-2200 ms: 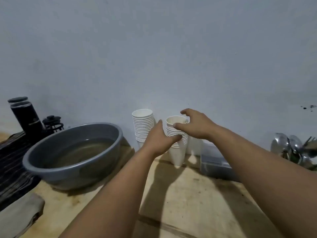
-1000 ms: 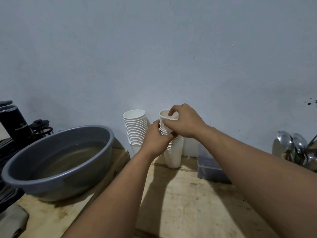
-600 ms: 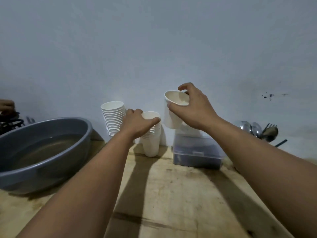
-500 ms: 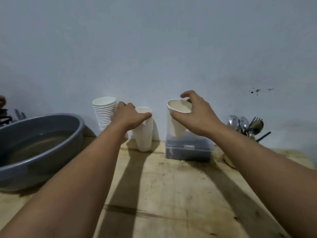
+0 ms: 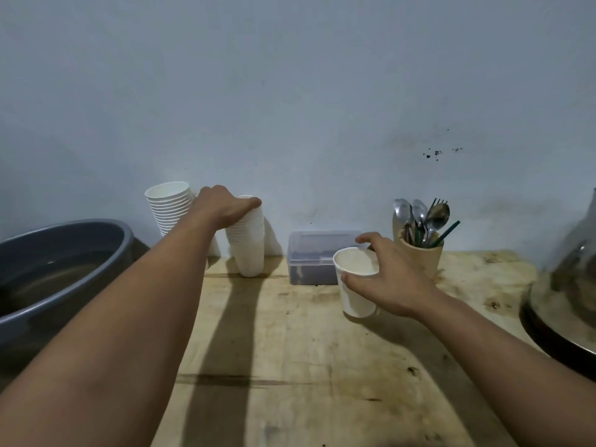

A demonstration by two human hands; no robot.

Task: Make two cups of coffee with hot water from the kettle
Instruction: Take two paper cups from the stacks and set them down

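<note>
Right hand (image 5: pixel 385 282): fingers curled round rim of single paper cup (image 5: pixel 356 285), upright, base at or just above wooden counter (image 5: pixel 290 366) (contact not clear), just in front of clear plastic box (image 5: pixel 317 256). Left hand (image 5: pixel 222 206): palm down, fingers draped over top of nearer cup stack (image 5: pixel 246 245). Second cup stack (image 5: pixel 169 206) beside it, by wall. Grey basin (image 5: pixel 64 240) far left, holding water. Cutlery holder (image 5: pixel 421 253) right of box.

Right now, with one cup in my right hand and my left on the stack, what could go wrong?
The stack of cups under your left hand leans, so pulling off a second cup could tip it. The single cup in your right hand looks light and empty; it could topple if bumped. The basin of water sits close by your left arm.
</note>
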